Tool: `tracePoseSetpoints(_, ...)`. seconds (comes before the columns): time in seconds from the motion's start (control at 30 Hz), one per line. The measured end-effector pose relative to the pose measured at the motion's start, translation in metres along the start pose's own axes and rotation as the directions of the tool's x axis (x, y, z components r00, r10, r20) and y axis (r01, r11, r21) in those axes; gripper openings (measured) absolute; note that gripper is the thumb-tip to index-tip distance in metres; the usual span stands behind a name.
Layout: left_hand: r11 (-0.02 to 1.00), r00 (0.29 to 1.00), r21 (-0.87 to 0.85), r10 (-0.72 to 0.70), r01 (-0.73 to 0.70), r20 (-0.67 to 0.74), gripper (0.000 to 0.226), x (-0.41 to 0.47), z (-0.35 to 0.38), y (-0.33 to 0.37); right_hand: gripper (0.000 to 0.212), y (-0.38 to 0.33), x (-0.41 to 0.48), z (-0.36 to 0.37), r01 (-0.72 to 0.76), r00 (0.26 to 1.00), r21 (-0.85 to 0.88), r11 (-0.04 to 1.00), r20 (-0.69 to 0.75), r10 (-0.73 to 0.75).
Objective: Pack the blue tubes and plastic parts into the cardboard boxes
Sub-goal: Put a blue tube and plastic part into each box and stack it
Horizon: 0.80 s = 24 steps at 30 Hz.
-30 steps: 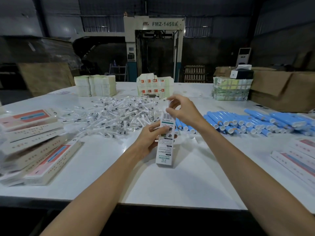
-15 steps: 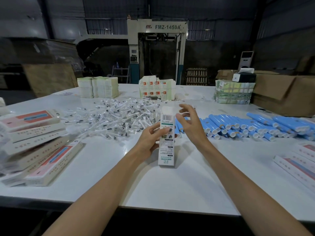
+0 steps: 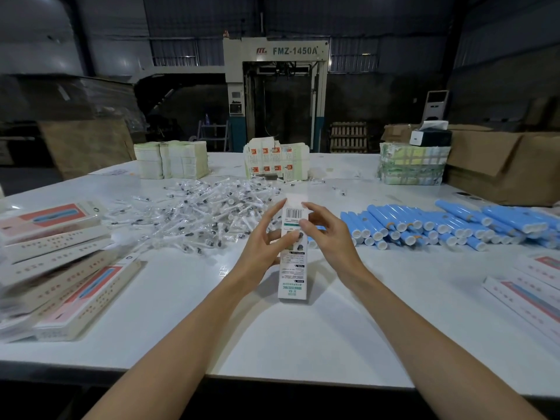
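Note:
A long white cardboard box (image 3: 292, 278) with a barcode stands tilted on the white table (image 3: 303, 338) at the centre. My left hand (image 3: 264, 248) grips its left side, thumb on the printed face. My right hand (image 3: 331, 237) pinches the upper right edge, its index finger up by the closed top flap. Right of the hands lies a pile of blue tubes (image 3: 454, 227) with white caps. Behind the hands spreads a heap of clear-wrapped plastic parts (image 3: 206, 215).
Filled pink and white boxes (image 3: 60, 262) are piled at the left, and more boxes (image 3: 533, 286) lie at the right edge. Stacks of flat boxes (image 3: 171, 159) and a taped bundle (image 3: 412, 165) stand at the back, beside a brown carton (image 3: 500, 165).
My right hand left the top flap, drew off to the right, then came back to the box's upper right edge. My left hand kept its hold on the box.

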<state>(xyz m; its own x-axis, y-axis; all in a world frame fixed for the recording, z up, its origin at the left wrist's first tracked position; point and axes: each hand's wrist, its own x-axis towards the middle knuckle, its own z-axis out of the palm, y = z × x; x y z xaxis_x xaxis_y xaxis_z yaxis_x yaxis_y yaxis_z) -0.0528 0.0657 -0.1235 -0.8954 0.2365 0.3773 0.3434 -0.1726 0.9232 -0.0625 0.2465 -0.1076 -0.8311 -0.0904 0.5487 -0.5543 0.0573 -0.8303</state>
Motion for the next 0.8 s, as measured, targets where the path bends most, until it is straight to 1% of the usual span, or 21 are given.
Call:
tracePoseSetpoints(0.1, 0.999, 1.0, 0.032, 0.003, -0.002, -0.017, 0.064, 0.0, 0.0, 0.001, 0.029, 0.0, 0.0, -0.001, 0.002, 1.0, -0.023, 1.0, 0.031, -0.002)
tracePoseSetpoints(0.23, 0.994, 0.998, 0.107, 0.035, -0.029, -0.057, 0.06, -0.002, -0.003, 0.003, 0.024, 0.0, 0.001, -0.005, 0.001, 0.995, -0.079, 0.997, 0.097, 0.007)
tracePoseSetpoints(0.33, 0.993, 0.998, 0.111, 0.034, -0.029, -0.043, 0.057, -0.003, -0.005, 0.004, 0.016, 0.001, 0.001, -0.009, -0.004, 0.99, -0.102, 0.995, 0.142, 0.018)
tracePoseSetpoints(0.4, 0.995, 0.999, 0.101, 0.026, -0.024, -0.023, 0.056, -0.004, -0.006, 0.005, 0.017, 0.001, 0.002, -0.011, -0.04, 0.996, -0.014, 0.999, 0.081, 0.041)
tracePoseSetpoints(0.47, 0.996, 1.0, 0.091, 0.008, -0.009, 0.018, 0.055, -0.004, -0.005, 0.005, 0.021, 0.002, 0.004, -0.013, -0.099, 0.995, 0.096, 0.99, -0.019, 0.101)
tracePoseSetpoints(0.5, 0.996, 0.999, 0.085, -0.006, 0.002, 0.044, 0.054, -0.004, -0.004, 0.004, 0.022, 0.003, 0.005, -0.015, -0.122, 0.991, 0.121, 0.985, -0.048, 0.129)
tracePoseSetpoints(0.53, 0.997, 0.998, 0.08, -0.018, 0.012, 0.068, 0.053, -0.005, -0.003, 0.003, 0.021, 0.005, 0.007, -0.017, -0.142, 0.987, 0.119, 0.983, -0.053, 0.149)
tracePoseSetpoints(0.63, 0.997, 0.995, 0.075, -0.032, 0.025, 0.096, 0.051, -0.005, 0.002, 0.002, 0.013, 0.009, 0.009, -0.022, -0.16, 0.987, 0.079, 0.984, 0.009, 0.16)
tracePoseSetpoints(0.8, 0.997, 0.996, 0.075, -0.039, 0.032, 0.086, 0.052, -0.007, 0.002, 0.002, 0.008, 0.003, 0.009, -0.026, -0.076, 0.996, 0.009, 0.997, 0.039, 0.075)
